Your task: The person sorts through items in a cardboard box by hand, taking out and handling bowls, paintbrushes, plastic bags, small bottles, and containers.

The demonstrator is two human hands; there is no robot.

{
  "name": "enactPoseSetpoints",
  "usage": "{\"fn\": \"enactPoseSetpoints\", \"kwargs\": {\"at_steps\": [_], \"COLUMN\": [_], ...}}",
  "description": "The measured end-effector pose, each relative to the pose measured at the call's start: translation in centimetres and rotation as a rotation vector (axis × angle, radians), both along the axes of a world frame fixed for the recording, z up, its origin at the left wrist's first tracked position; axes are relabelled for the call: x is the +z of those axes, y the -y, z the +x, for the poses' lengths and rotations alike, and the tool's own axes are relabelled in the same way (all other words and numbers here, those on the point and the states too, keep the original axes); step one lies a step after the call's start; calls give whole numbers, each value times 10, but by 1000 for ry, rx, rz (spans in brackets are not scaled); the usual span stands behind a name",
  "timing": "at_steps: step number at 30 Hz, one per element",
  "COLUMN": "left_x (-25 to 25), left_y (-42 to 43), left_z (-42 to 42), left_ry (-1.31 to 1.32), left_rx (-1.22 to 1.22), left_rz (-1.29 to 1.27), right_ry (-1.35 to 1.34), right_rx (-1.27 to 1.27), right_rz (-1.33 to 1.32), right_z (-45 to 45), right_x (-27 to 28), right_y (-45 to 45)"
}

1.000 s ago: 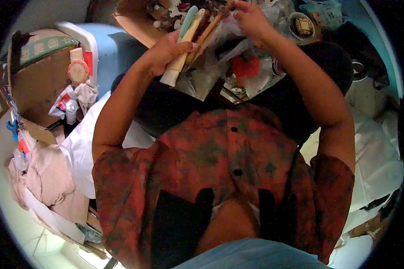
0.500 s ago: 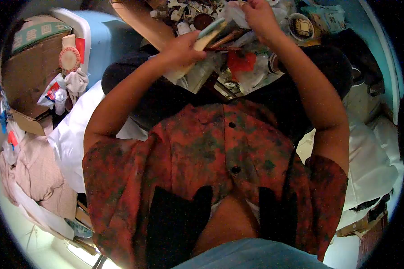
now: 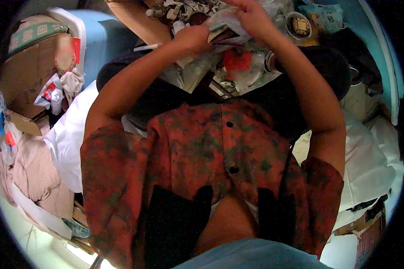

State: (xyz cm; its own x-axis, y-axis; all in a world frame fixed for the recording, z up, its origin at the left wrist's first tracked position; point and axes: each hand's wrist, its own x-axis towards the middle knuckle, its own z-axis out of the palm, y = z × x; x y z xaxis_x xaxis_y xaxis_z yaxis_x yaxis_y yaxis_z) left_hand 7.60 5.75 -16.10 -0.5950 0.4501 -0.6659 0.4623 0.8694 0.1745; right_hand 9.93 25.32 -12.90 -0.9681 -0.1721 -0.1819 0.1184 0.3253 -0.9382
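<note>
My left hand point(image 3: 191, 41) is closed around a long, flat, pale item point(image 3: 217, 31) with a light blue-green edge, whose exact kind I cannot make out. A thin white stick-like end point(image 3: 148, 47) sticks out to the left of this hand. The item's far end lies at or behind a clear plastic bag point(image 3: 232, 20). My right hand point(image 3: 252, 20) is at the top edge of the view, its fingers closed on the bag and partly cut off. Below the hands lie a red piece point(image 3: 237, 61) and crumpled clear plastic point(image 3: 251, 78).
A cardboard box flap point(image 3: 134, 24) and small mixed parts point(image 3: 188, 8) lie ahead. A round tub point(image 3: 298, 25) and a blue packet point(image 3: 324, 18) are at the right. A blue-white bin point(image 3: 103, 36), a brown carton point(image 3: 29, 62) and white sheeting point(image 3: 69, 143) flank my left.
My left hand has moved right and slightly up, bringing the long item to the plastic bag. The right hand has shifted slightly left and up. The white stick end now shows.
</note>
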Motion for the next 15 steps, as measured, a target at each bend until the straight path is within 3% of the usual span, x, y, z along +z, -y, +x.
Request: {"fn": "enactPoseSetpoints", "kwargs": {"at_steps": [5, 11, 13, 15], "left_x": [17, 21, 35, 40], "left_y": [25, 39, 34, 24], "left_z": [-6, -2, -2, 1], "left_ry": [32, 64, 61, 76], "left_rx": [68, 263, 173, 139], "left_rz": [28, 125, 94, 90], "right_ry": [337, 376, 200, 191], "right_rx": [4, 32, 56, 43], "right_rz": [-162, -185, -193, -273], "right_z": [6, 5, 2, 2], "right_x": [35, 21, -3, -15], "right_y": [-10, -8, -2, -4]}}
